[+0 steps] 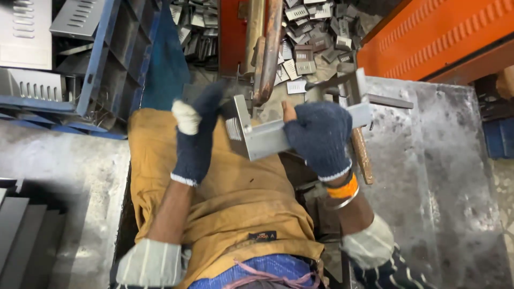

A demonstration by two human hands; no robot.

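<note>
Both gloved hands clamped on the bracket [267, 136] under the electrode arm [267, 53]: left hand [195, 134] at its slotted end, right hand [321, 136] wrapping mid-length. Probably stiff, light sheet steel, sharp-edged; best gripped on flat faces.

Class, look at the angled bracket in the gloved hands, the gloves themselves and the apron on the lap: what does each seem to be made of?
Bracket: thin sheet metal, probably galvanised steel; dull grey sheen, crisp folds, punched louvre slots.
Gloves, left hand and right hand: knitted yarn, likely cotton; dark blue ribbed weave, pale cuffs.
Apron: looks like tan leather or heavy cloth; matte and creased, hard to tell which.
</note>
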